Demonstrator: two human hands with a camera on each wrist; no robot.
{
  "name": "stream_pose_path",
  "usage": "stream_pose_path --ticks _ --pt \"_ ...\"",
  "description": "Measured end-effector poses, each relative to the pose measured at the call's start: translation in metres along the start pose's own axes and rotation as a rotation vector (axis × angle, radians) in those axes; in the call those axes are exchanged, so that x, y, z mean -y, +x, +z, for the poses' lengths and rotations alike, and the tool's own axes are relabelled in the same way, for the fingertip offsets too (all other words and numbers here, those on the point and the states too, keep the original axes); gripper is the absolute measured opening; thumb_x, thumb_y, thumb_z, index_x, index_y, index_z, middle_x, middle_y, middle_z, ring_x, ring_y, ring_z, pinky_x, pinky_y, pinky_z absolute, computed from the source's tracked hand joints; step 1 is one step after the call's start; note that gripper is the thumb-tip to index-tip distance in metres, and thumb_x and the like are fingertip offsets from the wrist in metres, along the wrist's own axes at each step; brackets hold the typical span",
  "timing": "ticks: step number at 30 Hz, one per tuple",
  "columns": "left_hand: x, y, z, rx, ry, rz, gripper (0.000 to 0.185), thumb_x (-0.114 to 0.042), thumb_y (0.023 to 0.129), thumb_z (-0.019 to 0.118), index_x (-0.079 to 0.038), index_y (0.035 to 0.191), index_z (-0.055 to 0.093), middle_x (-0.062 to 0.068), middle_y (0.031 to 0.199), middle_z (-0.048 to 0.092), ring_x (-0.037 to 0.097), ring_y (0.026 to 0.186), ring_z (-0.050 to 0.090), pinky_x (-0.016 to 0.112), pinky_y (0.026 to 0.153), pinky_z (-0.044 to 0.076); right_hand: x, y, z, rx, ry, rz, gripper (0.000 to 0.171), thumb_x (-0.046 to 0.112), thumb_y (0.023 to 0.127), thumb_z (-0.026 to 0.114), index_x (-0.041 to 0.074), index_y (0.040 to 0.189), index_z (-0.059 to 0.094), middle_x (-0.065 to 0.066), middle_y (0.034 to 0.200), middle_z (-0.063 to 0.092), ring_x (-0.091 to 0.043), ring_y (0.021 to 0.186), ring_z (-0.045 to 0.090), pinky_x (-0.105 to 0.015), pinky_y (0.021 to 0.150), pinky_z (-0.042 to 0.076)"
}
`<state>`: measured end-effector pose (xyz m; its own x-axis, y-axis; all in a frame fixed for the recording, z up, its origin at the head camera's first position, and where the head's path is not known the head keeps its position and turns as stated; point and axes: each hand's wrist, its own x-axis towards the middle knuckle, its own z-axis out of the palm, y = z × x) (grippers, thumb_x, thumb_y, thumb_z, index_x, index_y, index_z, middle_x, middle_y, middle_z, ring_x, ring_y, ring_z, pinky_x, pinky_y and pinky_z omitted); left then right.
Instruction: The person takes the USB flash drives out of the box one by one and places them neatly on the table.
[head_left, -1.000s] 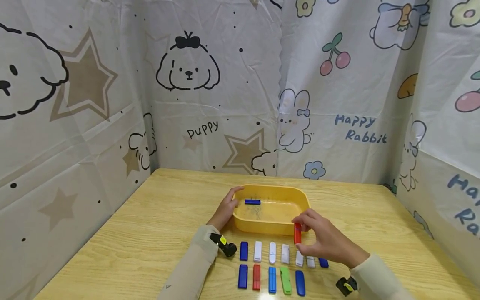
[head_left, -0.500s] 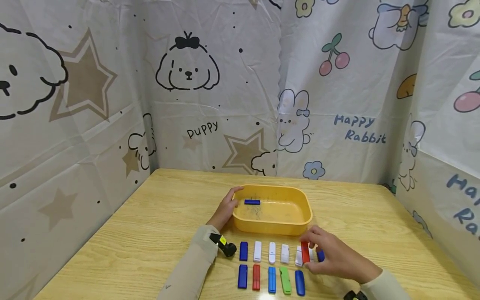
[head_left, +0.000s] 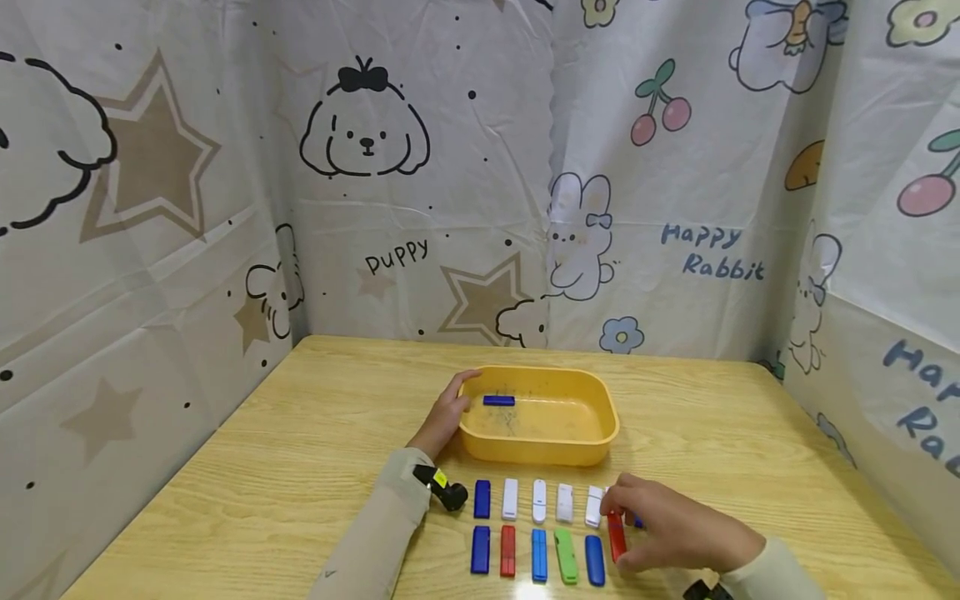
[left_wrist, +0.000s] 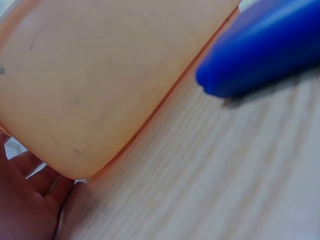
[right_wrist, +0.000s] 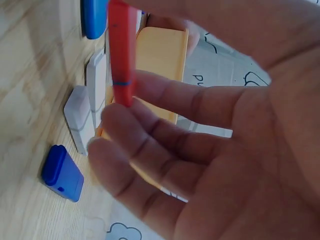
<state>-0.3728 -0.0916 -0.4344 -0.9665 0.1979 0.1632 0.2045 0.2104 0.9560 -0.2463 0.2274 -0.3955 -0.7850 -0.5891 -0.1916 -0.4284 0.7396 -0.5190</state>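
Observation:
My right hand [head_left: 675, 527] pinches a red USB stick [head_left: 617, 537] between thumb and fingertips, low over the table, right of a blue USB stick [head_left: 595, 560] at the end of the front row. The right wrist view shows the red stick upright between the fingers, beside white USB sticks [right_wrist: 77, 117] and a dark blue one [right_wrist: 64, 172]. My left hand [head_left: 441, 418] grips the left end of a yellow plastic tub [head_left: 540, 452], its fingers against the outer wall [left_wrist: 42, 182]. Inside the tub lies one dark blue stick [head_left: 498, 401].
Two rows of sticks lie before the tub. The back row has a dark blue stick [head_left: 482, 498] and several white ones [head_left: 539, 500]; the front row includes red [head_left: 508, 550], light blue [head_left: 539, 556] and green [head_left: 566, 556]. Printed curtains [head_left: 420, 200] stand behind the table.
My right hand has moved from the tub's front right corner down toward the front row, carrying the red USB stick. The left hand keeps its hold on the tub. The head view has shifted slightly.

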Motion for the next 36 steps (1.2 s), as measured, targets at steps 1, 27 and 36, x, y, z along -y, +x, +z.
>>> stream_pose_path --ticks 1,27,36 --pt "-0.001 -0.001 0.0 0.003 -0.003 0.002 0.056 -0.002 0.088 0.036 -0.007 0.144 0.039 0.017 0.154 0.028 0.036 0.14 0.024 0.053 0.108 0.027 0.0 0.0 0.0 0.006 0.001 0.0 0.041 0.031 0.07 0.083 0.019 0.105 0.064 0.006 0.091 0.051 -0.015 0.081 0.05 -0.027 0.069 0.044" --pt "0.001 0.0 -0.001 0.019 -0.009 0.002 0.056 -0.002 0.089 0.036 -0.007 0.145 0.038 0.016 0.155 0.026 0.036 0.138 0.027 0.046 0.101 0.035 0.004 -0.001 0.008 0.098 -0.034 0.162 0.038 0.021 0.067 0.086 0.023 0.097 0.063 0.003 0.09 0.048 -0.016 0.078 0.047 -0.03 0.067 0.04" --pt "0.033 0.022 0.0 0.006 -0.024 -0.01 0.058 -0.003 0.089 0.036 -0.012 0.146 0.038 0.014 0.156 0.025 0.034 0.138 0.027 0.047 0.099 0.037 0.006 0.001 0.01 0.113 -0.026 0.211 0.039 0.017 0.067 0.086 0.025 0.096 0.061 0.002 0.09 0.048 -0.017 0.081 0.047 -0.031 0.069 0.042"
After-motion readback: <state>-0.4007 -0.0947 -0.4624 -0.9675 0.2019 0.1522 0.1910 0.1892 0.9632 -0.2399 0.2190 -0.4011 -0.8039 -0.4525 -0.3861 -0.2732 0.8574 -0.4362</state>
